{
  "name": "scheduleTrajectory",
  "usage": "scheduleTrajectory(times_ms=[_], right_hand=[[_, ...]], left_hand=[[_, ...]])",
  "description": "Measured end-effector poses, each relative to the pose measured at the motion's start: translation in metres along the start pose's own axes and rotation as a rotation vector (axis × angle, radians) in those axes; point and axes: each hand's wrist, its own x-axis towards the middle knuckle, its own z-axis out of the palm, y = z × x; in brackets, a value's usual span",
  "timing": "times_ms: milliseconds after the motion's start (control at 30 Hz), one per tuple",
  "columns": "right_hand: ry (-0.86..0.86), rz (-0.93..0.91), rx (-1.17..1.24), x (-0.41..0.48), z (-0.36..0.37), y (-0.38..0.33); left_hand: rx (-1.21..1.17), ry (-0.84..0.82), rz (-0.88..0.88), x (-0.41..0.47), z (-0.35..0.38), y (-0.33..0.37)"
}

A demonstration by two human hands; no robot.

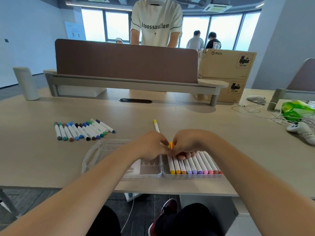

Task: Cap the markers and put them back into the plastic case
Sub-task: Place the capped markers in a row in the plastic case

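Over the case (150, 168), the left hand (150, 145) grips a yellow marker (156, 127), the right hand (187, 142) pinches a cap (171, 144) at its end (loose markers (83, 130) lie left).

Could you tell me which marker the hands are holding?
The yellow-capped marker, sticking out beyond the left hand; other markers lie in a row or sit in the plastic case.

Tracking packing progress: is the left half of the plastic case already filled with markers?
No, the left half of the plastic case shows bare slots; the blue and green markers lie on the table.
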Motion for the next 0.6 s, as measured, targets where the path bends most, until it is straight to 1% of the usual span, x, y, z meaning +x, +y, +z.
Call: scheduleTrajectory(times_ms=[33, 100, 167, 233, 300, 400, 500, 600], right_hand=[[0.023, -0.011, 0.006, 0.003, -0.003, 0.001], [0.133, 0.003, -0.026, 0.013, -0.007, 0.001], [0.276, 0.026, -0.051, 0.032, -0.009, -0.002], [0.374, 0.049, -0.041, 0.055, -0.012, -0.006], [0.391, 0.079, -0.044, 0.075, -0.014, -0.012], [0.408, 0.076, 0.035, 0.101, -0.02, -0.021], [0.423, 0.15, -0.05, 0.121, -0.021, -0.032], [0.422, 0.168, -0.1, 0.133, -0.021, -0.039]], left_hand=[[0.01, 0.067, 0.002, 0.004, -0.001, -0.002], [0.025, 0.183, 0.002, 0.01, -0.004, -0.007], [0.007, 0.258, -0.015, 0.02, -0.01, -0.015], [-0.027, 0.315, -0.044, 0.03, -0.016, -0.024], [-0.065, 0.342, -0.072, 0.038, -0.022, -0.033], [-0.079, 0.319, -0.074, 0.047, -0.027, -0.041], [-0.077, 0.315, -0.059, 0.051, -0.032, -0.046], [-0.079, 0.318, -0.048, 0.053, -0.032, -0.052]])
